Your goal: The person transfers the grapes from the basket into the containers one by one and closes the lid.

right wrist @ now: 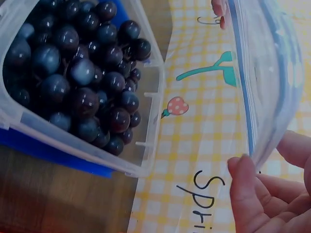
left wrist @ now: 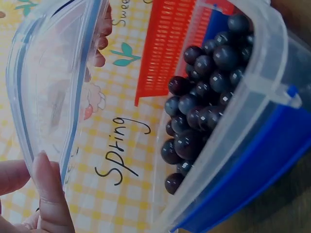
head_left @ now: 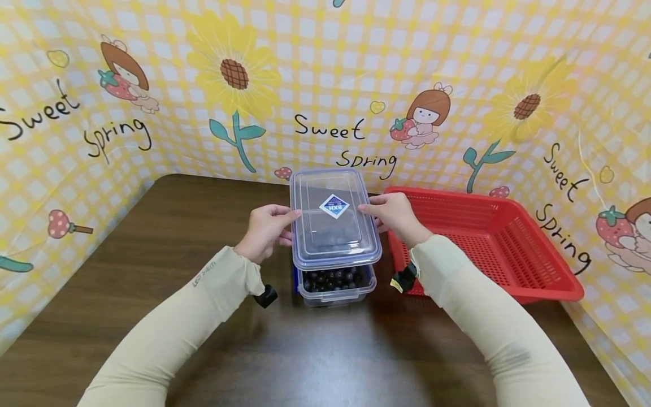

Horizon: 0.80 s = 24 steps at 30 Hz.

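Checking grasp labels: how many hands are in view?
2. The left hand pinches the lid at its left edge; the right hand pinches its right edge, clear of the open box of dark fruit. Some fingers are partly hidden.

Around the fruit tub (head_left: 338, 296), the raised lid (head_left: 333, 232) and gripping fingers (head_left: 285, 217) bar 12 o'clock; the red basket (head_left: 534, 249) blocks 3. At 6 I see bare desk (head_left: 325, 350) between the sleeves (head_left: 178, 316), with more past the left one at 10.

Diamond lbl (head_left: 334, 207) on lid (head_left: 335, 233) reads "BXH", fine print illeg.; "Sweet Spring" rpt'd on backdrop (head_left: 325, 73).
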Available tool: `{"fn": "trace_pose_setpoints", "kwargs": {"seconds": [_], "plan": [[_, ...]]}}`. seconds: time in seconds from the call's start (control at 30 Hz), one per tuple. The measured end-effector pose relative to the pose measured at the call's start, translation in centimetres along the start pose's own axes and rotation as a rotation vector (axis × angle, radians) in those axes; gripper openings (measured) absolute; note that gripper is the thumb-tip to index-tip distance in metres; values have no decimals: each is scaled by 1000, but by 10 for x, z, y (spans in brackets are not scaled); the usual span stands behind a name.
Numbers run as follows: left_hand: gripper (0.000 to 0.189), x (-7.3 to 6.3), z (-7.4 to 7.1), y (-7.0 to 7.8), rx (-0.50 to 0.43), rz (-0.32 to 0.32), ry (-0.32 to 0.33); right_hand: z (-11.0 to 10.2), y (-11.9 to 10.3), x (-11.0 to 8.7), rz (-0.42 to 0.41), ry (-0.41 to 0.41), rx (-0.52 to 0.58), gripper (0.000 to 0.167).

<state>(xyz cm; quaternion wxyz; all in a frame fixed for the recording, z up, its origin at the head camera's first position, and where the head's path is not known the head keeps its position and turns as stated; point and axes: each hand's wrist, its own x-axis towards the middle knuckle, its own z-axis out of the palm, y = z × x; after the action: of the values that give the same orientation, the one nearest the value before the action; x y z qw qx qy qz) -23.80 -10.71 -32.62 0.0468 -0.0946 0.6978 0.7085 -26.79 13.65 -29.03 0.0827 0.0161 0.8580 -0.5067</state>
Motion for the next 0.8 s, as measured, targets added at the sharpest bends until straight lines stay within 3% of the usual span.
{"fn": "trace_pose_setpoints", "kwargs": {"seconds": [0.37, 0.6, 0.8], "plan": [[34, 3, -4, -1, 198, 10, -34, 9, 2, 6, -11, -60, -247, 34], [32, 6, -12, -9, 229, -23, -82, 18, 1, 7, 15, -110, -322, 33], [35, 5, -12, -15, 292, -51, -165, 20, 7, 6, 30, -140, -402, 25]]}}
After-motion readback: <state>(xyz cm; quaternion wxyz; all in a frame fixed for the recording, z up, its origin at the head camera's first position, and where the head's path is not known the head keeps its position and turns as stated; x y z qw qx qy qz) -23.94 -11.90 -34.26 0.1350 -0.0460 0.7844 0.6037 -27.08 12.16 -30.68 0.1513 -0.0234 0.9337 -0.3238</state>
